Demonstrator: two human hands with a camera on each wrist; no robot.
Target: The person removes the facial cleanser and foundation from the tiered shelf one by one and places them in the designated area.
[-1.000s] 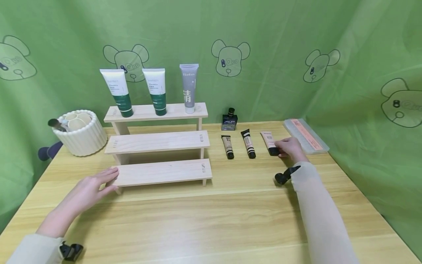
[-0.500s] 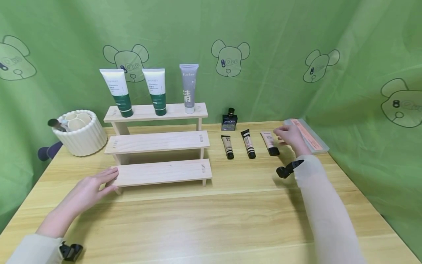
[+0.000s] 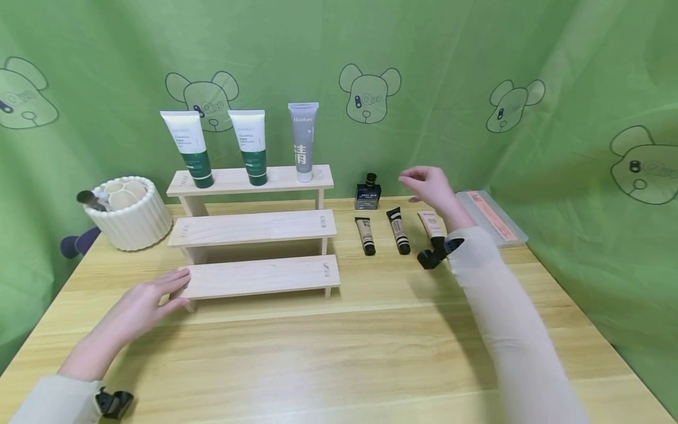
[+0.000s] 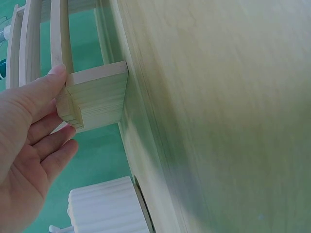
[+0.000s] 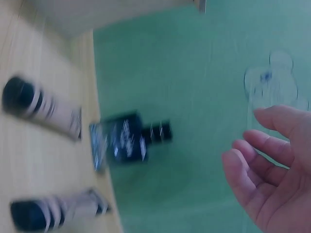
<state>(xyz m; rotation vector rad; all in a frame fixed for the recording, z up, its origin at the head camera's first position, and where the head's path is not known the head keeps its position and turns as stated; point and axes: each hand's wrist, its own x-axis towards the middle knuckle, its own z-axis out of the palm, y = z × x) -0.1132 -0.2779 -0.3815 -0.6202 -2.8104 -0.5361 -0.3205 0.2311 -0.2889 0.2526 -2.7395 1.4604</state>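
My left hand [image 3: 139, 307] grips the left end of the lowest step of a three-tier wooden display rack [image 3: 259, 277]. In the left wrist view, the thumb and fingers [image 4: 56, 80] hold the board's corner. My right hand [image 3: 435, 189] is in the air with nothing in it, its fingers loosely bent, right of a dark perfume bottle [image 3: 368, 193]. Below it on the table lie a small beige tube [image 3: 365, 235], a black-striped tube [image 3: 399, 232] and a pink BB cream tube [image 3: 431, 224]. The right wrist and its black strap partly cover the pink tube.
Two white-and-green tubes [image 3: 249, 144] and a grey tube [image 3: 304, 141] stand on the top step. A ribbed white holder [image 3: 132, 221] with brushes is at the left. A flat clear case [image 3: 489, 218] lies at the back right, before a green curtain [image 3: 434, 88].
My right hand has left the pink tube, which stays lying on the table, and has moved up and left toward the perfume bottle. The left hand has stayed on the rack.
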